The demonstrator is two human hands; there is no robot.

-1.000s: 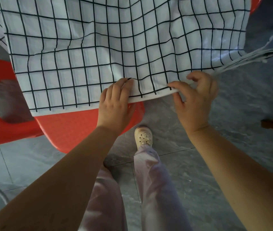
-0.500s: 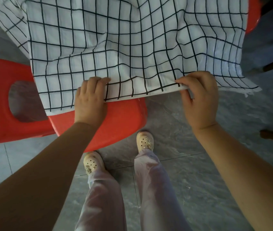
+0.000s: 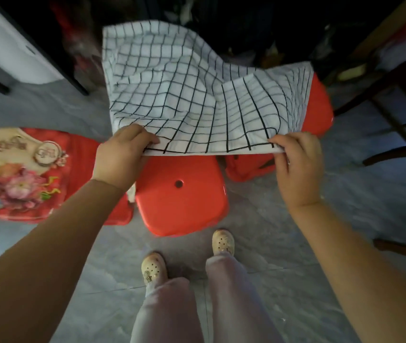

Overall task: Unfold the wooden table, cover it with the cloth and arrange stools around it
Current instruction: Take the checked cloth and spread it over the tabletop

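A white cloth (image 3: 179, 90) with a black grid pattern hangs spread out in front of me over the red stools. My left hand (image 3: 120, 157) grips its near left corner and my right hand (image 3: 298, 164) grips its near right corner. Below the cloth's near edge stands a red plastic stool (image 3: 182, 201) with a small hole in its seat. A second red stool (image 3: 320, 107) shows at the right, partly hidden by the cloth. The wooden table is not clearly in view.
A red stool or box with a flowery printed top (image 3: 21, 172) sits at the left. A white appliance (image 3: 11, 50) stands at the back left. Dark wooden furniture legs (image 3: 395, 120) rise at the right. My feet (image 3: 223, 242) stand on grey floor tiles.
The cloth has been lifted and drawn away from the camera, so more of the room and stools show. My hands have spread wider apart along its near edge.
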